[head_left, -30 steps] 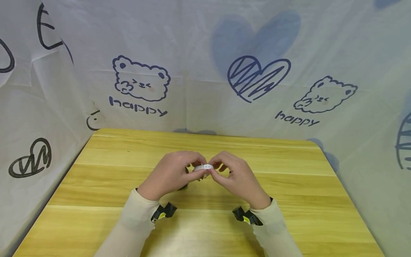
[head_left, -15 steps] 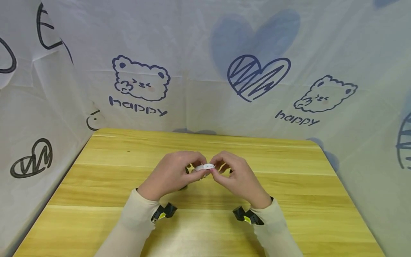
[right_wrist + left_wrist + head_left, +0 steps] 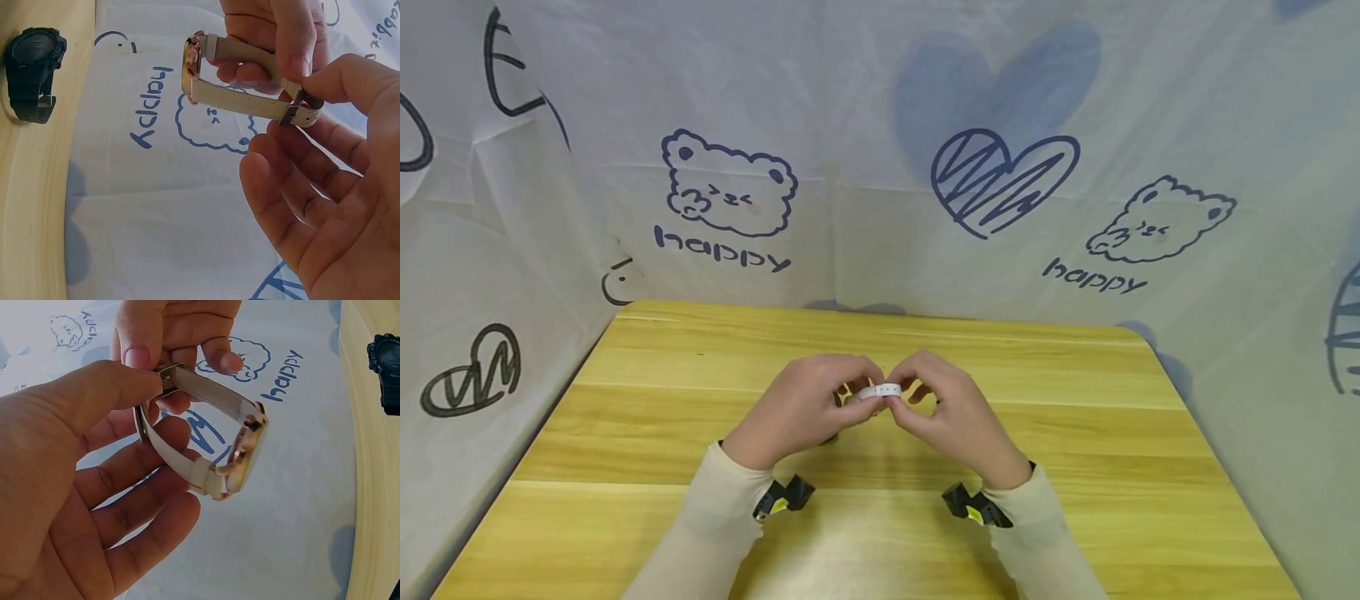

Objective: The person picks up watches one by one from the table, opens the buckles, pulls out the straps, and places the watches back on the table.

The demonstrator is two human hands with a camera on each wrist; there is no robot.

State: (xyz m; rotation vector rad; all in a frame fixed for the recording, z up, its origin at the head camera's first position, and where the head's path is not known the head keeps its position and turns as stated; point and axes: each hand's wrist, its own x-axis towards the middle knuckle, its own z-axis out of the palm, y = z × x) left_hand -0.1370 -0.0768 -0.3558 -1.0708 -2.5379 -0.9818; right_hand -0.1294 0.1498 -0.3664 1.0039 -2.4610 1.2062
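A white-strapped wristwatch with a rose-gold case is held up between both hands, its strap closed into a loop. My left hand pinches the strap at the metal buckle between thumb and index finger. From the other side, my right hand pinches the strap end by the same buckle, thumb against index finger. In the right wrist view the strap passes through the buckle, and the case hangs away from the fingers. Both hands' remaining fingers are loosely bent. The dial faces away from the wrist cameras.
A black wristwatch lies on the wooden table, mostly hidden behind my left hand in the head view. A pale cloth with drawn bears and hearts hangs behind the table and along its sides.
Both hands keep nearly the same place. My right fingers have shifted slightly left along the strap, and the strap end's visible part has tilted a little.
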